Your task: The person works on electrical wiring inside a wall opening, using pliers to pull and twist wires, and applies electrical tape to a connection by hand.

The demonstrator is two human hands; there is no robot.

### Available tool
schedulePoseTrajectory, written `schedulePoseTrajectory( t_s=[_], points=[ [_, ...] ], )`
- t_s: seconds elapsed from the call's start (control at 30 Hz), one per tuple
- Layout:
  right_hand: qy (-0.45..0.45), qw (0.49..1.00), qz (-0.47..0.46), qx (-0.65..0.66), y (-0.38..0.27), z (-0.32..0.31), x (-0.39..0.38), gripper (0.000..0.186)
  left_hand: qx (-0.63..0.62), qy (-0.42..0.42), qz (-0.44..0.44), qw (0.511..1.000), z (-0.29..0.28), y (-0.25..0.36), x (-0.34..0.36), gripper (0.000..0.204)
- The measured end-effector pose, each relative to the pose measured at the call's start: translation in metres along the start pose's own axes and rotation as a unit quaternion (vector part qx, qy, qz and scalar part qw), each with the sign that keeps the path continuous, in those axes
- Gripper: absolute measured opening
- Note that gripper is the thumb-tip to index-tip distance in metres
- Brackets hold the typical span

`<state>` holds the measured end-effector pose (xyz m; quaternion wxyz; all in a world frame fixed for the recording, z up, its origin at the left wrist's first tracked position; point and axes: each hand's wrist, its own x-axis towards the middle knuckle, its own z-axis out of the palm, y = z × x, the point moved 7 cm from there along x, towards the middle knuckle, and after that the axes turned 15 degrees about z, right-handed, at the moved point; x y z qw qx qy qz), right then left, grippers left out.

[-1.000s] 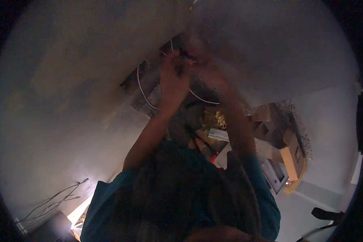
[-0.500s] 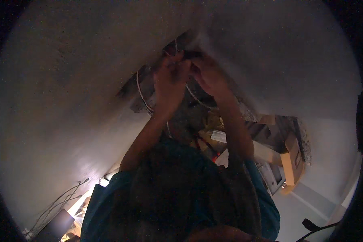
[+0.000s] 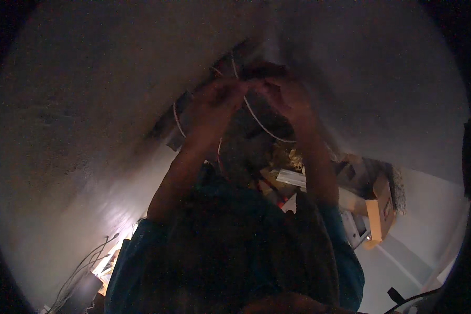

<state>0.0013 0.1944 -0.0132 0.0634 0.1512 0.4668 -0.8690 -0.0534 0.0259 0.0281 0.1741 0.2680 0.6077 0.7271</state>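
In the dim light, my left hand (image 3: 217,98) and my right hand (image 3: 287,97) are raised close together beside a dark opening where pale surfaces meet. A thin white cable (image 3: 260,124) comes down from above, passes between my fingertips and curves toward my right forearm. Both hands are closed, with fingers pinched at the cable where they meet; darkness hides the exact grip. Near my left wrist another thin light cable (image 3: 178,120) hangs in a curve. A reddish wire (image 3: 219,152) drops below my left hand.
Past my right forearm are an open cardboard box (image 3: 380,212), a white rectangular panel (image 3: 355,229) and a white strip-like piece (image 3: 291,178). Several dark cables (image 3: 83,267) hang at lower left, near a bright light. Smooth pale surfaces rise on both sides of the opening.
My hands have moved slightly apart, the right one shifting to the right. More of the white cable shows above and below my fingertips. The picture has grown darker.
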Motion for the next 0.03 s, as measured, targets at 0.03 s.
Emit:
schedulePoseTrajectory(
  t_s=[0.03],
  points=[
    [0.001,1.000,0.001,0.002,0.0020,-0.0016,0.0006,0.020,-0.009,0.006,-0.004,1.000,-0.0004,-0.0018,-0.0010,0.015]
  ],
)
